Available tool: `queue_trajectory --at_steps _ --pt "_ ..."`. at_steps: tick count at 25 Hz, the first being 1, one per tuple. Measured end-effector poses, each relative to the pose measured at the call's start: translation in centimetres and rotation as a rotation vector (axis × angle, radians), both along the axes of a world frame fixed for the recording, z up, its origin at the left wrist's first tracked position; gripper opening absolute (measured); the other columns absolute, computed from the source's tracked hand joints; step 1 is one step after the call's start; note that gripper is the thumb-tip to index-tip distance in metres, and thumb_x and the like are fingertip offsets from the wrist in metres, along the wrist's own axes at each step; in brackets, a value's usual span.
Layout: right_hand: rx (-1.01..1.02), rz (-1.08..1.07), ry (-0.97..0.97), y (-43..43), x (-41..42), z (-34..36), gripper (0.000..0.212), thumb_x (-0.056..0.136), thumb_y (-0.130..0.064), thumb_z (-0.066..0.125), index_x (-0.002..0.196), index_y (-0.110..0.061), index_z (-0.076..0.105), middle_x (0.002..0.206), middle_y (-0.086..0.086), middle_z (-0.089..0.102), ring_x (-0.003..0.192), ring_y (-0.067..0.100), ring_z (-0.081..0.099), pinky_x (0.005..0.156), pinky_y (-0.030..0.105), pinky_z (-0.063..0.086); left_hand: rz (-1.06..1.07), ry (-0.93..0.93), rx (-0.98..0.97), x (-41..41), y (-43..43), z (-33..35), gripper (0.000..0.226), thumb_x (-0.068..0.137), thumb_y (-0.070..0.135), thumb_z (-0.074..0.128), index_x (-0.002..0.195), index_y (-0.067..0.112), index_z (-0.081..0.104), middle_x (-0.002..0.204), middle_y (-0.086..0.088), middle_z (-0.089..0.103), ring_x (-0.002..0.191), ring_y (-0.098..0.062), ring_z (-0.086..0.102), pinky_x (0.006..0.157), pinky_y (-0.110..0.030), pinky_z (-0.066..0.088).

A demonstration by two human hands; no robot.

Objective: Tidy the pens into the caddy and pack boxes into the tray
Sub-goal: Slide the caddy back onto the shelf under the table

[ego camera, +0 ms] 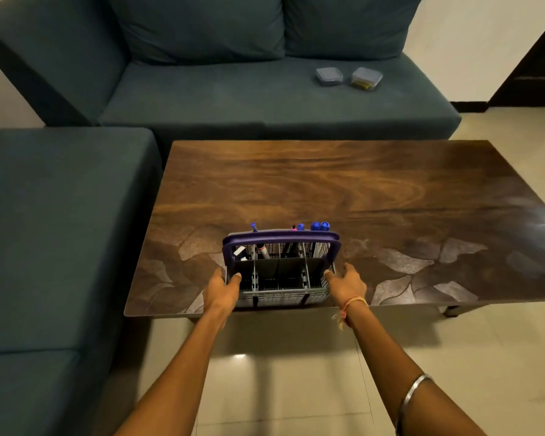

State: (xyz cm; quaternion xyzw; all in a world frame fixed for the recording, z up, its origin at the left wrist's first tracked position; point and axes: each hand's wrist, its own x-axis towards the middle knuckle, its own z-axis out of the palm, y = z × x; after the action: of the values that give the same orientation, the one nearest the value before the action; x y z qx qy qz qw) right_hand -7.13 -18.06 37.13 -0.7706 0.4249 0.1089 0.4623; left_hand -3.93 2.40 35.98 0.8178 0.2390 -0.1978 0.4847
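Observation:
A grey mesh caddy (280, 278) with a purple handle stands at the near edge of the wooden coffee table (343, 190). Several pens (319, 226), mostly blue-capped, stick up from its far compartments; the near compartments look empty. My left hand (222, 289) grips the caddy's left side with the thumb over the rim. My right hand (346, 283) holds the right side the same way. Two small clear plastic boxes (329, 76) (366, 78) lie side by side on the sofa seat beyond the table. No tray is in view.
A dark green L-shaped sofa (233, 96) wraps around the table's far and left sides. Pale tiled floor (280, 372) lies under my arms and to the right. A dark doorway (535, 58) is at the far right.

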Motion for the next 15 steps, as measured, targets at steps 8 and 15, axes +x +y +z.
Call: queue_trajectory --at_steps 8,15 --pt "-0.134 0.069 -0.030 0.0 -1.0 -1.5 0.036 0.090 -0.003 0.045 0.116 -0.014 0.068 0.113 0.020 0.069 0.108 0.038 0.061 0.097 0.038 0.048 0.000 -0.077 0.022 -0.3 0.7 -0.7 0.040 0.087 -0.005 0.047 0.115 0.020 0.063 0.108 -0.015 0.067 0.100 -0.034 0.065 0.087 -0.046 0.056" --pt "-0.116 0.112 -0.054 0.9 -5.6 -1.1 0.033 0.088 -0.004 0.046 0.106 -0.014 0.072 0.103 0.021 0.072 0.100 0.038 0.065 0.094 0.043 0.052 0.043 -0.029 -0.083 -5.1 2.3 0.3 0.046 0.088 -0.007 0.047 0.125 0.018 0.056 0.119 -0.017 0.064 0.101 -0.036 0.065 0.082 -0.047 0.058"
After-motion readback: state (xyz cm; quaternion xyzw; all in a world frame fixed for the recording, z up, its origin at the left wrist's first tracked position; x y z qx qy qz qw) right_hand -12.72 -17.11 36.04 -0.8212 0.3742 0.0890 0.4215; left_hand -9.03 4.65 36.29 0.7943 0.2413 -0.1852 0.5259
